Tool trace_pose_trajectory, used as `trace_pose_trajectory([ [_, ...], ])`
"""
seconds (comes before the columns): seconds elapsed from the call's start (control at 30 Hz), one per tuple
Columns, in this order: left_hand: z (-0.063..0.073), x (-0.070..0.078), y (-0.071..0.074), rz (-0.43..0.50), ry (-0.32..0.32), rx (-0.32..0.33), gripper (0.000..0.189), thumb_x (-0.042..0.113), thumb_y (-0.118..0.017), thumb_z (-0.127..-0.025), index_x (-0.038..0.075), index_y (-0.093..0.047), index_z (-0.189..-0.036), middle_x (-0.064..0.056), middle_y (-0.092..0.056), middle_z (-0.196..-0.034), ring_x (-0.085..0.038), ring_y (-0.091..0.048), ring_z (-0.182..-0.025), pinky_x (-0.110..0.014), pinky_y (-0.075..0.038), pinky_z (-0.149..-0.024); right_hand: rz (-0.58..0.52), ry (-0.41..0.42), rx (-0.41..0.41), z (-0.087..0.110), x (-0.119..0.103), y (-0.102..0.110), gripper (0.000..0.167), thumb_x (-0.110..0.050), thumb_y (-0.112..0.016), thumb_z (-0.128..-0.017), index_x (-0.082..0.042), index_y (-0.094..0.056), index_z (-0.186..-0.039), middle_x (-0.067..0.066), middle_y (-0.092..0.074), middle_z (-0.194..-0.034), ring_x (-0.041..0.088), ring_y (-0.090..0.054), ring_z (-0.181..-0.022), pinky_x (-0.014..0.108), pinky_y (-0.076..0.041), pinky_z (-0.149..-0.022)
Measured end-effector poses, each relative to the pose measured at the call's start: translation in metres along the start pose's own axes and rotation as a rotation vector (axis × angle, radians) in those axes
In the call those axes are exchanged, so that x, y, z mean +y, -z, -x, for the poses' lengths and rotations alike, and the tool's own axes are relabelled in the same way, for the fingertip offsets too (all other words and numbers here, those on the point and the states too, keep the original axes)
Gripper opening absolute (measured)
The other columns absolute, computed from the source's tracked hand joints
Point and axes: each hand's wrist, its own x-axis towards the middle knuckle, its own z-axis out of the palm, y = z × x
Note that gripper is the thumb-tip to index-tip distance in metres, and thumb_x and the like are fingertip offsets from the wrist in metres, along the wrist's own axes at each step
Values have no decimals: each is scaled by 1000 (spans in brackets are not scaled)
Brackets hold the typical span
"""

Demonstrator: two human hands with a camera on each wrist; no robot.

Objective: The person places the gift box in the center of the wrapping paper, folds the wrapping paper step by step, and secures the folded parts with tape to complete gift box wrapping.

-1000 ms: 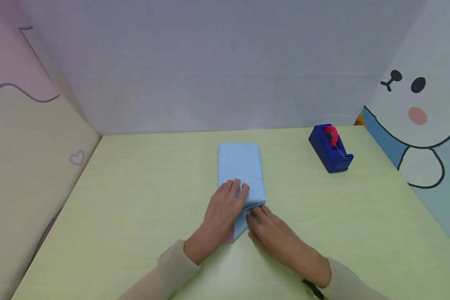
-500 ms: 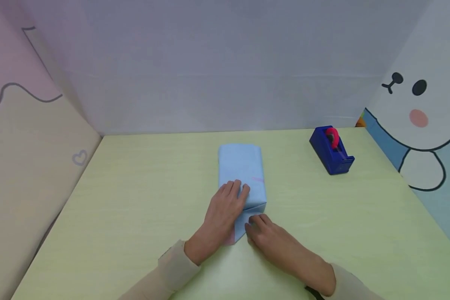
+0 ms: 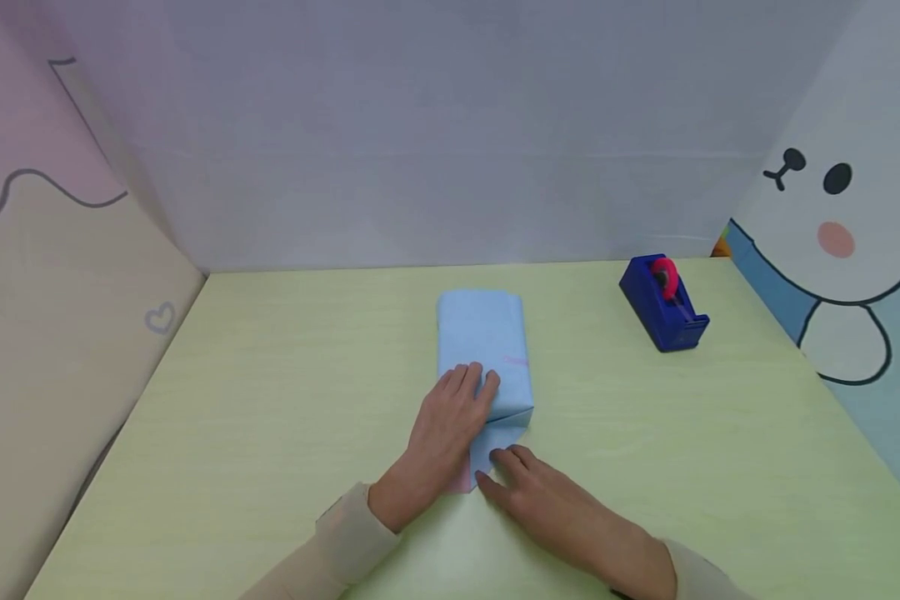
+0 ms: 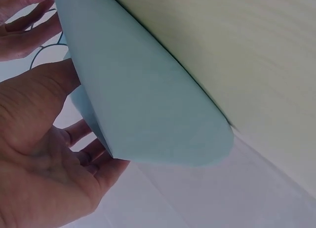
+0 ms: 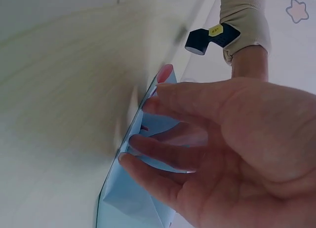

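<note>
A box-shaped package [image 3: 482,333] in light blue paper lies on the table, its near end showing a folded paper flap [image 3: 487,446] with a pink part at the tip. My left hand [image 3: 448,425] rests on the package's near part, fingers stretched over the top. The left wrist view shows its thumb [image 4: 59,77] at the end and the package's long side [image 4: 143,99]. My right hand [image 3: 543,504] touches the flap's slanted right edge with its fingertips, fingers loosely bent. In the right wrist view those fingers [image 5: 163,154] lie along the flap's creased edge.
A blue tape dispenser [image 3: 662,312] with a red-cored roll stands on the table at the back right. Printed panels border the pale yellow table [image 3: 307,358] at left and right, and a plain pale wall [image 3: 450,167] stands behind.
My right hand has slid along the flap's edge toward the tip, from the package's corner downward, and its fingers have spread. More of the flap shows. My left hand stays on the package.
</note>
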Motion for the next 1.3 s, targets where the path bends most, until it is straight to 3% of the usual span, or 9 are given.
trace_pose_trajectory([
  [0.2,1,-4,2,45,-11,15,45,9,-82,-82,2,-58,-119,-12,-57,-103,-25,-57,-95,-30,-52,-89,4,12,-25,2,-1,2,43,0,-76,-85,-16,-73,-124,13,-57,-119,28,-57,-105,34,-54,-88],
  [0.3,1,-5,3,53,-13,-19,64,21,-95,-72,3,-58,-122,-12,-58,-106,-25,-56,-97,-30,-51,-91,-42,4,-114,3,1,7,47,-3,-73,-90,-22,-69,-133,15,-56,-126,30,-57,-110,35,-55,-92],
  [0.4,1,-5,2,40,-14,-24,79,32,-101,-62,4,-57,-122,-12,-58,-107,-25,-56,-96,-30,-51,-90,-131,-30,-147,4,6,10,44,-8,-73,-94,-21,-67,-135,14,-58,-128,29,-58,-113,36,-55,-94],
  [0.57,2,-5,0,19,-17,-4,81,34,-102,-59,5,-56,-120,-12,-58,-105,-24,-56,-94,-29,-51,-88,-268,-82,-79,4,19,10,36,-12,-77,-93,-7,-67,-127,12,-65,-121,24,-63,-108,37,-57,-91],
  [0.8,7,-5,-1,7,-27,-8,84,36,-102,-58,5,-56,-121,-12,-58,-106,-25,-57,-95,-30,-51,-89,-315,-138,-42,3,30,6,36,-11,-75,-93,-1,-65,-126,12,-64,-119,24,-64,-101,37,-57,-84],
  [1.0,7,-5,-1,28,-33,-14,86,36,-103,-58,4,-57,-124,-13,-59,-110,-26,-58,-99,-31,-51,-91,-291,-176,-35,4,33,6,42,-11,-76,-93,6,-63,-129,17,-65,-123,28,-64,-110,41,-56,-91],
  [1.17,5,-6,1,39,-38,4,79,30,-100,-63,3,-59,-125,-14,-60,-110,-27,-58,-99,-31,-51,-91,-238,-218,2,4,34,8,44,-13,-78,-92,6,-63,-129,17,-67,-120,28,-66,-108,41,-57,-89],
  [1.3,3,-6,0,24,-45,26,73,27,-98,-65,4,-59,-123,-13,-59,-108,-27,-58,-98,-31,-51,-89,-200,-233,106,2,37,9,41,-10,-83,-86,3,-66,-121,13,-69,-113,25,-67,-97,38,-58,-82],
])
